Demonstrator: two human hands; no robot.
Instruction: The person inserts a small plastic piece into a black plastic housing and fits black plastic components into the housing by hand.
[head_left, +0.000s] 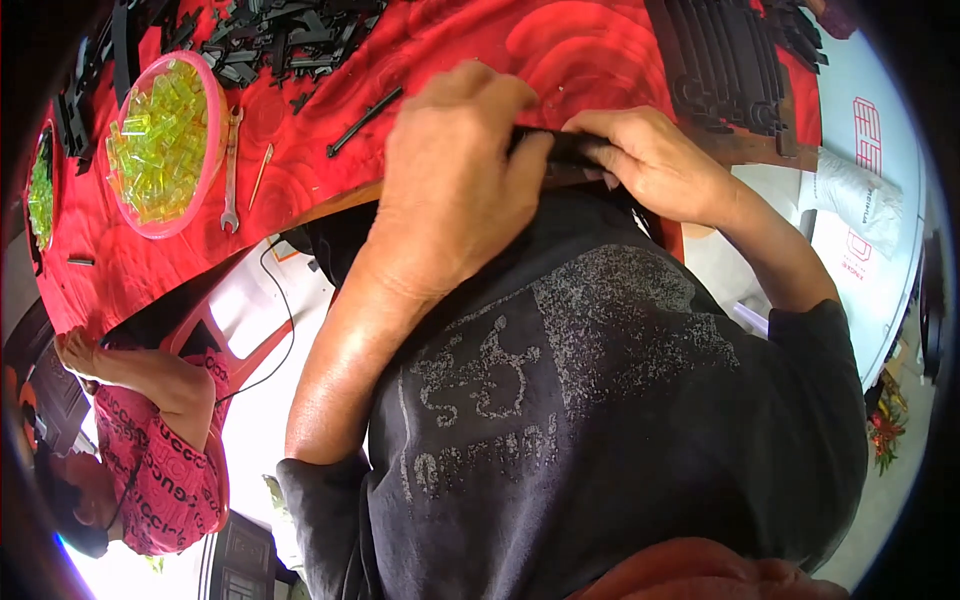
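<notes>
Head view: fingers of the left hand point(450, 165) and right hand point(650, 155) grasp what looks like one dark piece point(570, 150) at the near edge of the surface point(600, 60); leftward lie a black rod point(365, 122), a wrench point(232, 170) and a pink basket point(214, 130); black strips point(720, 70) lie near the right edge

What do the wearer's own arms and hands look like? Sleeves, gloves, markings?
Left hand and right hand: bare, no gloves. No watch or bracelet visible on either wrist. Both forearms uncovered. Left sleeve and right sleeve: plain black, short, belonging to a black shirt with speckled grey print.
</notes>
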